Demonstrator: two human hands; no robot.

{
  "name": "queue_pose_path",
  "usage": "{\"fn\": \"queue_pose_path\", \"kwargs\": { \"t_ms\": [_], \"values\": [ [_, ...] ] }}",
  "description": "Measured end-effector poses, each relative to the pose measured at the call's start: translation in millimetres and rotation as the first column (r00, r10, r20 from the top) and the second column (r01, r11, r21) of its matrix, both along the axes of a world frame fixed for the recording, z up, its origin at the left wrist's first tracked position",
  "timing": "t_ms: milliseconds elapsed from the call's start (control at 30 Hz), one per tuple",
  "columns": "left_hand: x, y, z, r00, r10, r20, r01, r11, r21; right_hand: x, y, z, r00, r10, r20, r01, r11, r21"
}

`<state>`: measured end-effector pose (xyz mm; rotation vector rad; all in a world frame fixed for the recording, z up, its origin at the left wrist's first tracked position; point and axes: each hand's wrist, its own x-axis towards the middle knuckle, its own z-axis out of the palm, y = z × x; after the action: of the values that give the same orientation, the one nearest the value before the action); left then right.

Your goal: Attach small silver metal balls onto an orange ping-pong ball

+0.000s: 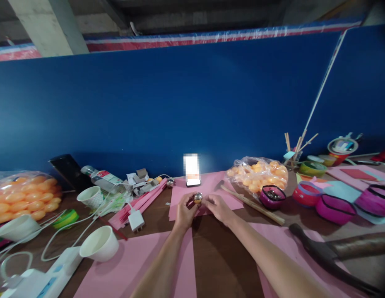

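A hammer sits closest to my head camera, at lower right, its dark head partly over a pink sheet. Farther in, I have the shiny metal ball up at the fingertips of the left hand, thumb and fingers closed round its left side and underside. The right hand comes in from the other side, fingers bent, fingertips just beside the ball; from here I cannot tell whether they touch or grip it. Beyond both hands, a phone stands near the blue board. To the right I read a black-rimmed purple bowl with small dark pieces inside, right by a clear bag full of orange balls. Behind that, a clear jar holds thin wooden sticks, and farther right a round tub holds what look like pens. Two magenta containers stand nearer; I cannot make out their contents. On my left, another bag is packed with orange balls, and a white paper cup stands beside a power strip.
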<state>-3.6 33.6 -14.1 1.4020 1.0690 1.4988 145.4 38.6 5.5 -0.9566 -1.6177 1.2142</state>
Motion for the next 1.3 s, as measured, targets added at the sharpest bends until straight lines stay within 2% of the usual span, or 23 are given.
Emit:
{"fn": "queue_pose_path", "kwargs": {
  "t_ms": [533, 800, 1033, 1300],
  "values": [
    [0.1, -1.1, -0.5, 0.996, 0.037, -0.083, -0.032, 0.998, 0.061, 0.1, 1.5, -3.0, 0.999, -0.054, 0.0, 0.054, 0.997, -0.047],
    [0.7, -2.1, 0.8, 0.993, 0.055, -0.107, -0.046, 0.995, 0.086, 0.6, 3.6, -6.7, 0.997, -0.07, 0.015, 0.071, 0.997, -0.021],
    [1.4, -3.4, 3.9, 0.993, 0.045, -0.109, -0.036, 0.996, 0.081, -0.7, 3.0, -4.7, 0.994, -0.088, -0.057, 0.083, 0.993, -0.085],
    [1.2, -3.0, 1.9, 0.991, 0.042, -0.13, -0.031, 0.996, 0.085, 0.9, 2.7, -4.6, 0.992, -0.052, -0.115, 0.036, 0.99, -0.137]
  ]
}}
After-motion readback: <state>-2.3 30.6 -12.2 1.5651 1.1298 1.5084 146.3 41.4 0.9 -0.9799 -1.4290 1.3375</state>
